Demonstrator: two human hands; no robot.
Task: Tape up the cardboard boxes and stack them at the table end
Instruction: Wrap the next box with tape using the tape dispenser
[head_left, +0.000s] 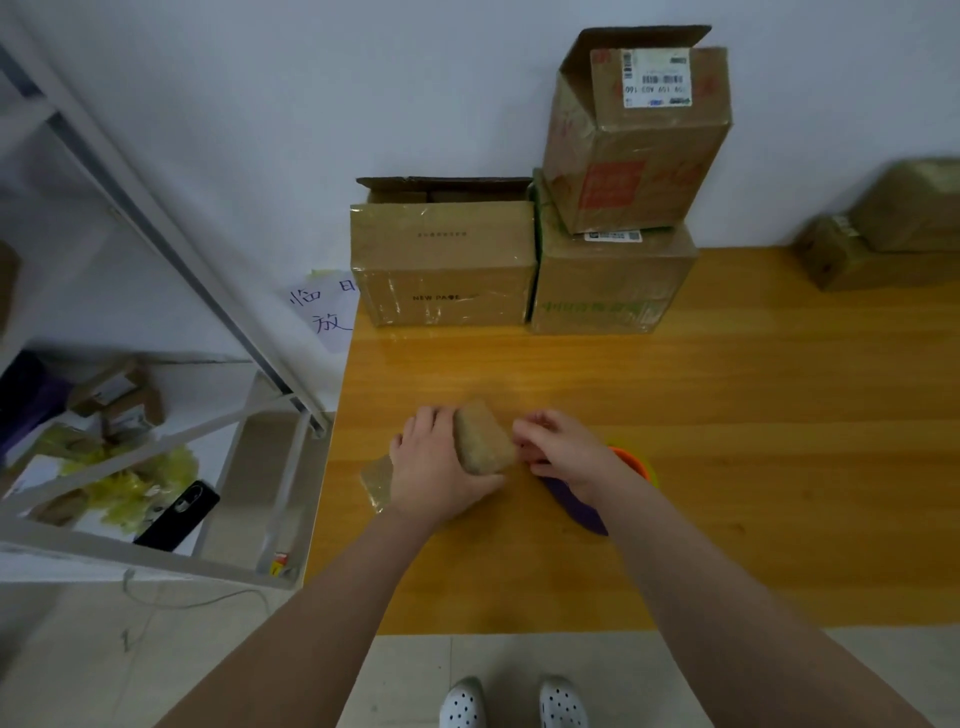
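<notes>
Near the desk's (727, 415) front edge the small cardboard box (483, 436) lies clasped in the left grip's (436, 467) curled fingers, with the right grip (561, 452) curled at its end (pinching tape or nothing, I cannot tell); it is probably light, stiff and tape-slick, best held across its long sides.

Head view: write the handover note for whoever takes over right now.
Left hand grips the small box on the table.
Right hand curls at its right end, above a purple-and-orange tool; whether it pinches anything is unclear.
Far end: NEW PAGE box, top flap up, beside green-print box carrying a tilted red-print box, flap open.
Done: three boxes at the end. Left: finish the small box, tape the open ones, stack.
</notes>
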